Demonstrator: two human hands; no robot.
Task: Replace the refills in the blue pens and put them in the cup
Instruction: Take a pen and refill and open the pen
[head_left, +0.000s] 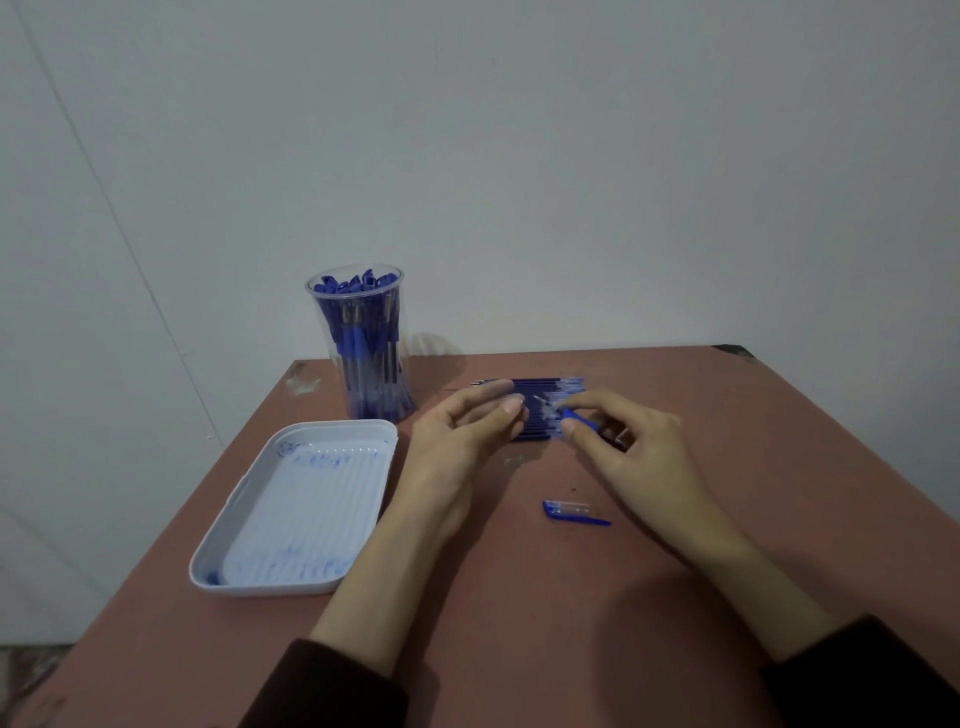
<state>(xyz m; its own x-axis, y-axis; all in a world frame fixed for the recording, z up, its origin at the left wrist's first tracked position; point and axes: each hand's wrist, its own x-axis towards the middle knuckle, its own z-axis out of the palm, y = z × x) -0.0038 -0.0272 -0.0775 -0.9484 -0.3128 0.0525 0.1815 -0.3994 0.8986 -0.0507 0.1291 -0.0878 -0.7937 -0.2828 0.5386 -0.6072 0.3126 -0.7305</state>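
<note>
Refills (537, 387) mid-table | right grip (634, 452) pinches pen (579, 418) | tray (337, 426) at left edge

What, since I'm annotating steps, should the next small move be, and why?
Probably the left hand lifts one refill from the refill row into the pen pinched by the right hand: a cap lies loose on the table, and left fingertips sit at the row.

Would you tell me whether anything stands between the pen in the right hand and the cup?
Only the left hand: it lies between the pen and the clear cup. Nothing else visible does.
</note>
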